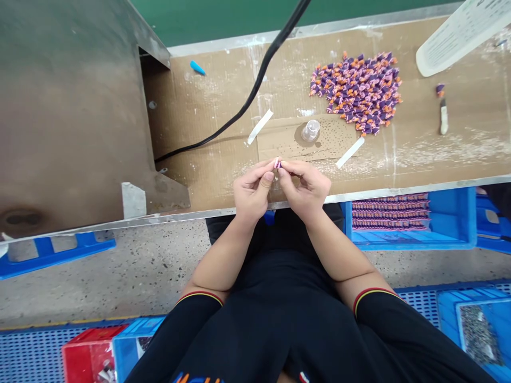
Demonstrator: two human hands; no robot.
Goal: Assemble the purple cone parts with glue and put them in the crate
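Between the fingertips of both hands is a small purple and pink figure piece (278,164), mostly hidden by the fingers. My left hand (253,190) pinches it from the left, and my right hand (305,187) pinches it from the right, above the front edge of the table. Just beyond the hands a small clear cup (310,130) stands on a wet-spotted cardboard piece (279,139). A pile of similar small purple, pink and orange pieces (361,93) lies farther off to the right.
White strips (260,126) lie either side of the cup. A black cable (255,85) crosses the table. A metal housing (75,106) stands left, a white bottle (459,40) and a small knife-like tool (444,117) right. A blue crate (451,215) holds rows of pieces below the edge.
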